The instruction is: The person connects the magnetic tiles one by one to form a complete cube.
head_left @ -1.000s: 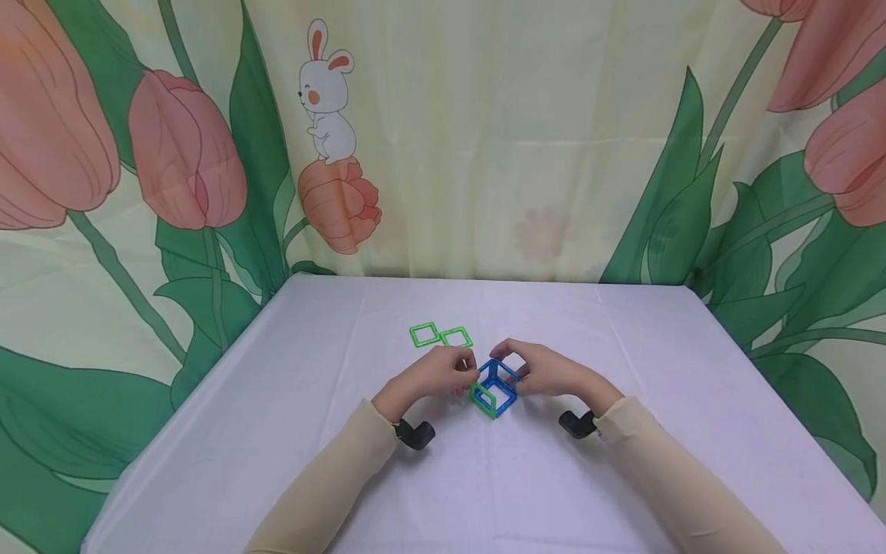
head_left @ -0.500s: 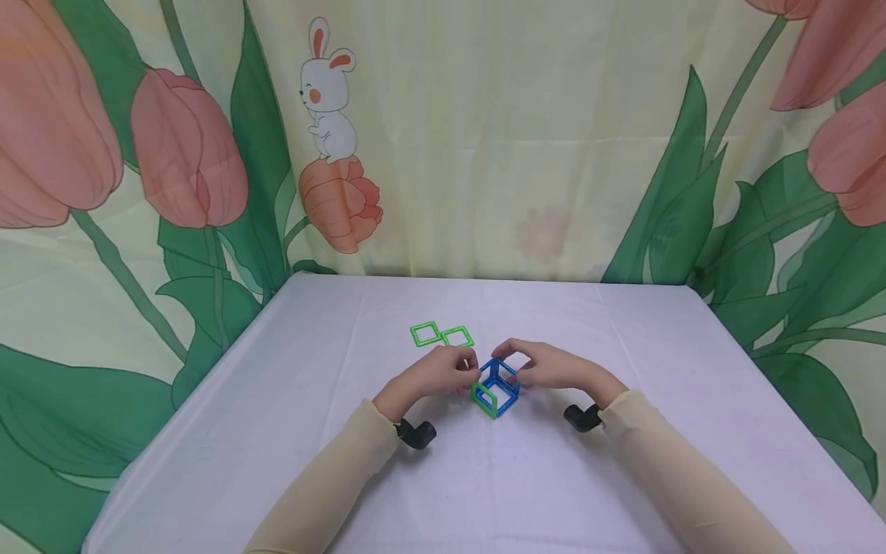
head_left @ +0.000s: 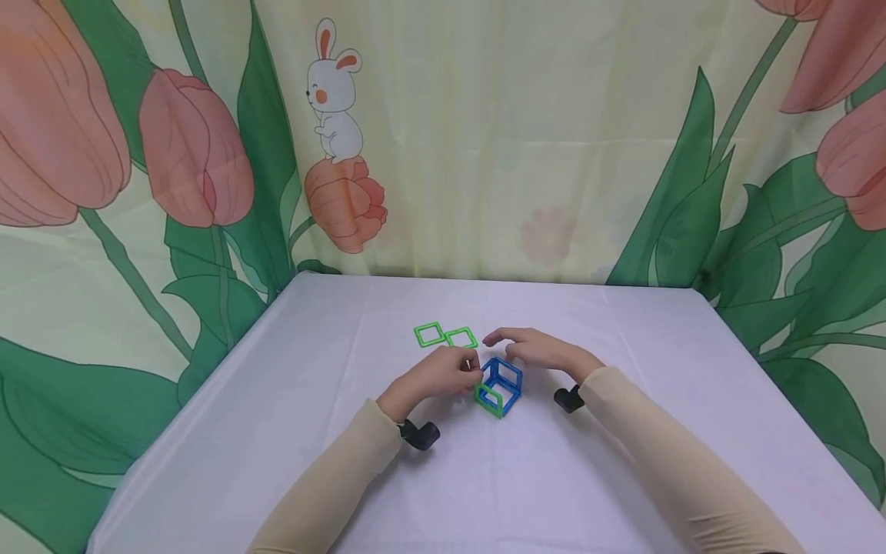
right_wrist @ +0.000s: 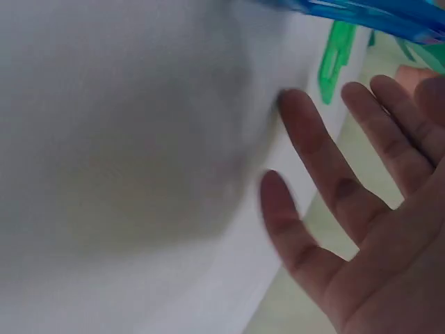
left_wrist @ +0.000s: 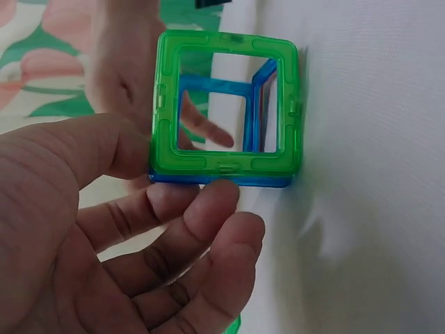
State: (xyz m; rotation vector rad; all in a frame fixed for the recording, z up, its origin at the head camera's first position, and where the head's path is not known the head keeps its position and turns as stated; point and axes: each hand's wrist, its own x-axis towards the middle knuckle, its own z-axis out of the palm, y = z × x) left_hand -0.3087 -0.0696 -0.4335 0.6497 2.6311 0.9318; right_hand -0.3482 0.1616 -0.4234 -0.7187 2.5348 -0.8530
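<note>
Square magnetic tiles with hollow middles form an open box on the table, of blue tiles (head_left: 508, 366) and one upright green tile (left_wrist: 226, 163) at its front left. My left hand (head_left: 439, 373) pinches the box's edge beside the green tile, thumb and forefinger at its corner in the left wrist view. My right hand (head_left: 543, 350) is behind and right of the box, fingers spread and holding nothing. In the right wrist view, the blue edge (right_wrist: 361, 12) is apart from its fingertips.
Two loose green tiles, one left (head_left: 433, 342) and one right (head_left: 473, 336), lie corner to corner behind the left hand. A white cloth (head_left: 332, 338) covers the table. A tulip-print curtain (head_left: 471, 154) hangs at its far edge.
My right hand has let go of the box's right side and moved up and away toward the back, fingers extending. My left hand stays at the box, which keeps its place.
</note>
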